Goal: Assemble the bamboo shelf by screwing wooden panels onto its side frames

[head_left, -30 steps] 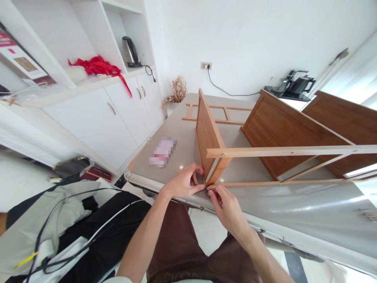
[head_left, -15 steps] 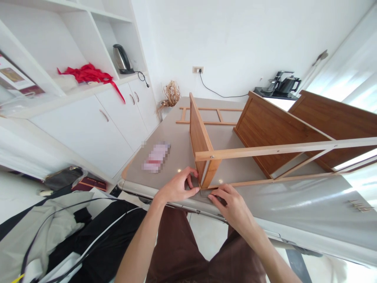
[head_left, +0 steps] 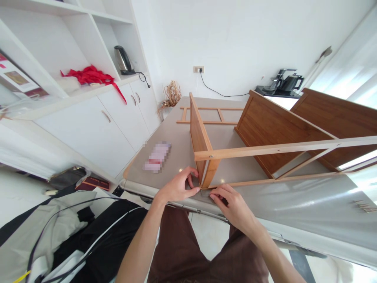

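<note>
A wooden shelf unit (head_left: 256, 150) lies on its side on the grey tabletop (head_left: 171, 157), its boards upright. At its near left corner, my left hand (head_left: 179, 184) curls its fingers against the end board (head_left: 200, 141), with the thumb at the bottom edge by the lower rail. Just right of that corner, my right hand (head_left: 229, 200) is closed in a pinch low over the table edge. A thin metal piece, apparently an Allen key (head_left: 205, 193), runs from its fingertips toward the corner; most of it is hidden. A bolt head (head_left: 211, 156) shows in the upper rail.
A ladder-like wooden frame (head_left: 212, 122) lies behind the end board. Several small bolts (head_left: 365, 206) lie on the right of the table. A blurred pinkish item (head_left: 157, 157) is at left. Clothes and cables (head_left: 97, 232) are heaped beside me; a kettle (head_left: 123, 61) stands on the shelves.
My right hand has shifted very slightly to the right, its fingers still pinched. The left hand stays at the corner. The view has turned a little.
</note>
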`<move>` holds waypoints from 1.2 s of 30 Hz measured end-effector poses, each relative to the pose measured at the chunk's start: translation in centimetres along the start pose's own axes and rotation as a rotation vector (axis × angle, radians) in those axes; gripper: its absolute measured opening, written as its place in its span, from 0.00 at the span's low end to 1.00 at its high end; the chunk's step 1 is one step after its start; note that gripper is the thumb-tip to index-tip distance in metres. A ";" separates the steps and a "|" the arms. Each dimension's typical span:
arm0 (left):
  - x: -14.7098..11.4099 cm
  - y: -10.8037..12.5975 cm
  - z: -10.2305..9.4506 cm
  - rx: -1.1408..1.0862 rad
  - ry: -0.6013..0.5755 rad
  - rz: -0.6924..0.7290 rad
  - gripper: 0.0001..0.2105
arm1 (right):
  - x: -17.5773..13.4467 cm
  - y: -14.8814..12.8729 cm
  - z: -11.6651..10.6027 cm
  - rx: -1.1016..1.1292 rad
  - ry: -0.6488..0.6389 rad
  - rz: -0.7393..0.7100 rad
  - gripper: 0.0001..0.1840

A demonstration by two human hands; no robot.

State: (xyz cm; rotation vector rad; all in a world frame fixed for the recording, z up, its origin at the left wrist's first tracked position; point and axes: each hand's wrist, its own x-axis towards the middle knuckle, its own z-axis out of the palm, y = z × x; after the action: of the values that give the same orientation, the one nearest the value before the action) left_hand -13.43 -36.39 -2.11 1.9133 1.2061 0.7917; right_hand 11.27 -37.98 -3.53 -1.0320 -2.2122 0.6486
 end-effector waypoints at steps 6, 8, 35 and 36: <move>0.0 -0.3 0.1 0.001 0.015 0.014 0.17 | -0.1 -0.2 -0.1 -0.001 -0.031 -0.027 0.10; 0.0 -0.3 0.2 -0.010 0.018 0.017 0.17 | -0.1 -0.1 0.0 0.007 -0.007 -0.025 0.09; 0.0 -0.4 0.2 -0.043 0.029 0.044 0.18 | 0.4 -1.5 0.9 -0.117 -0.026 -0.098 0.08; 0.0 -0.5 0.2 -0.044 0.030 0.044 0.18 | 0.4 -1.5 0.9 -0.114 -0.018 -0.094 0.08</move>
State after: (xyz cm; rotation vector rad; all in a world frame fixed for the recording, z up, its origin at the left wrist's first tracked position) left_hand -13.47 -36.26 -2.60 1.9045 1.1586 0.8655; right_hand 9.68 -38.68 -3.07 -0.9742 -2.3213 0.4970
